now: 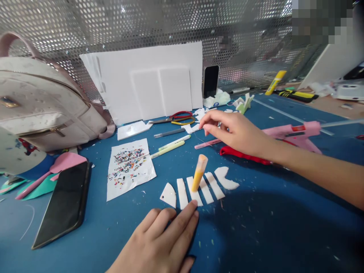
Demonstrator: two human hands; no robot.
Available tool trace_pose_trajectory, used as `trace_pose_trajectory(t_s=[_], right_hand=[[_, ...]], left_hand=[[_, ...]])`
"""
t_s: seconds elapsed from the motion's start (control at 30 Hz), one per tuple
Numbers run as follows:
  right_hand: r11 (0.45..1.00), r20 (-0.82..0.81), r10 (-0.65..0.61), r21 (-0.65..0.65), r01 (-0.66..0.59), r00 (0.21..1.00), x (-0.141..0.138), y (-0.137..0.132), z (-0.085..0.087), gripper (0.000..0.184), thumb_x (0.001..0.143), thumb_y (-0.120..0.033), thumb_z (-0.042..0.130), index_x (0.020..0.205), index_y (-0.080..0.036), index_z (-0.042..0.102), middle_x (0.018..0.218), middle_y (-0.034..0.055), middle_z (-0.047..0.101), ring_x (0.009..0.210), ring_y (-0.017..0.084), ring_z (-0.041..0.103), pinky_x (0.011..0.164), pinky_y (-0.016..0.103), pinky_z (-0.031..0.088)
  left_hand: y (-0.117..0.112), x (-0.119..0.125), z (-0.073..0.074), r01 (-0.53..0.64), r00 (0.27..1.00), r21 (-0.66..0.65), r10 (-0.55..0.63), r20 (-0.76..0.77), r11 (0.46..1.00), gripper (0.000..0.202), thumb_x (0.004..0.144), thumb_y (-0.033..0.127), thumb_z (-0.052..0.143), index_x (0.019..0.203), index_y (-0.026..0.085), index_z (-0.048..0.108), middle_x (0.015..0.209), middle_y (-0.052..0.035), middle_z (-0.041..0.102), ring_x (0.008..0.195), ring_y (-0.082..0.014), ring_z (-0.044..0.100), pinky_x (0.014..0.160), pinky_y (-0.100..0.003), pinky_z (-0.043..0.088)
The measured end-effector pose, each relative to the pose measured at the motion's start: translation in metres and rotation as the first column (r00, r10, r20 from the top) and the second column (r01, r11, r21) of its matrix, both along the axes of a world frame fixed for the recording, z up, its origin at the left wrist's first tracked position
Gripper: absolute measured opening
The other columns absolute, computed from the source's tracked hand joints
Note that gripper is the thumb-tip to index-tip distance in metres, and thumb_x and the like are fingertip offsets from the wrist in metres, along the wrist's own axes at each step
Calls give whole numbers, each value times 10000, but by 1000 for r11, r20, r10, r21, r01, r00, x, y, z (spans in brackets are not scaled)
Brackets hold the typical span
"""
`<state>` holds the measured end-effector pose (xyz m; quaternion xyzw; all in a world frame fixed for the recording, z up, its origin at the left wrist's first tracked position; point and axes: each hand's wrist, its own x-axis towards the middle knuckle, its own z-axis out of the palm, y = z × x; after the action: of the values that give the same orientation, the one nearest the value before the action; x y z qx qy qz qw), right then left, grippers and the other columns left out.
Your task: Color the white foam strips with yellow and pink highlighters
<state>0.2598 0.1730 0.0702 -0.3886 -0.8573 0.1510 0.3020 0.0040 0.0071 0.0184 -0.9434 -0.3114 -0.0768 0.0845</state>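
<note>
My left hand (165, 239) lies on the blue mat with its fingers stretched out. Its index fingertip touches the lower end of a white strip (196, 198), the middle part of a fish skeleton shape. Upright on that strip stands a small tube (199, 172) with yellow-orange content and a peach top. A white head piece (168, 195) with a dark dot lies left of the strips, a white tail piece (226, 178) right. My right hand (230, 131) is bent in a pinch above pens behind the fish. Whatever its fingertips hold is unclear; a thin thread shows below them.
Left are a paper with colourful bits (127, 185), a black phone (64, 204) and a backpack (42, 98). Scissors (173, 118) and a white board (113, 83) are behind. A pink glue gun (301, 132) lies beyond my right forearm.
</note>
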Motion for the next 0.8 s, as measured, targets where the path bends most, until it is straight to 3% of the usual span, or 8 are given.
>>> trace_pose_trajectory(t_s=[0.07, 0.17, 0.27, 0.43, 0.57, 0.67, 0.73, 0.8], right_hand=[[994, 206, -104, 65, 92, 973, 4, 14, -5, 215, 939, -374, 540, 904, -193, 651, 871, 50, 664, 728, 167, 556, 616, 289, 348], [981, 382, -187, 18, 195, 905, 5, 31, -15, 246, 897, -421, 577, 853, -196, 664, 806, 48, 669, 689, 175, 549, 579, 291, 299], [963, 452, -177, -105, 249, 874, -1, 43, -23, 304, 858, -481, 607, 801, -189, 671, 761, 44, 671, 631, 160, 537, 573, 288, 292], [939, 455, -54, -278, 200, 889, -9, 61, -25, 296, 836, -397, 626, 675, -150, 659, 611, 30, 622, 548, 126, 489, 562, 289, 281], [953, 279, -42, -279, 122, 959, -7, 56, -14, 270, 871, -331, 598, 678, -142, 596, 625, 29, 625, 529, 101, 473, 549, 275, 305], [946, -46, -76, -318, 57, 996, -1, 34, -3, 255, 953, -384, 522, 802, -178, 512, 601, -1, 606, 486, 93, 456, 517, 261, 333], [960, -292, -50, -279, -35, 955, 4, 12, 1, 287, 976, -434, 505, 811, -205, 453, 627, -11, 602, 480, 92, 452, 504, 259, 361], [975, -419, -22, -209, -73, 908, 9, -13, 2, 278, 989, -420, 514, 814, -215, 445, 658, -17, 597, 489, 95, 472, 510, 265, 386]], left_hand=[[0, 0, 0, 6, 1000, -4, -6, -3, 1000, 469, 1007, 331, 464, 1427, 124, 494, 1542, -52, 428, 963, -208, 525, 825, -314, 484], [1, 0, -2, 13, 1000, -8, -13, 16, 1000, 463, 1003, 320, 458, 1417, 117, 504, 1538, -56, 433, 962, -211, 523, 826, -325, 484], [0, 0, -3, 25, 998, -8, -24, 62, 1000, 468, 995, 309, 450, 1413, 106, 504, 1533, -65, 440, 972, -219, 523, 833, -338, 480], [-4, 0, 3, 10, 999, -26, -9, 43, 1000, 494, 967, 300, 518, 1428, 124, 484, 1509, -63, 476, 1025, -224, 528, 862, -343, 477], [-6, 0, 6, 3, 999, -18, -3, 41, 1000, 484, 977, 314, 498, 1427, 137, 489, 1506, -67, 478, 1017, -230, 529, 852, -348, 474], [-4, 1, 5, 3, 999, -15, -3, 46, 1000, 491, 971, 317, 515, 1425, 131, 490, 1507, -72, 476, 1025, -226, 527, 857, -344, 472], [-3, 1, 2, 10, 998, -15, -9, 57, 1000, 496, 967, 318, 522, 1420, 119, 494, 1508, -75, 474, 1016, -221, 525, 856, -340, 475], [-1, 1, 0, 23, 998, -9, -22, 62, 1000, 485, 971, 319, 510, 1408, 110, 508, 1507, -81, 475, 991, -219, 527, 841, -337, 479]])
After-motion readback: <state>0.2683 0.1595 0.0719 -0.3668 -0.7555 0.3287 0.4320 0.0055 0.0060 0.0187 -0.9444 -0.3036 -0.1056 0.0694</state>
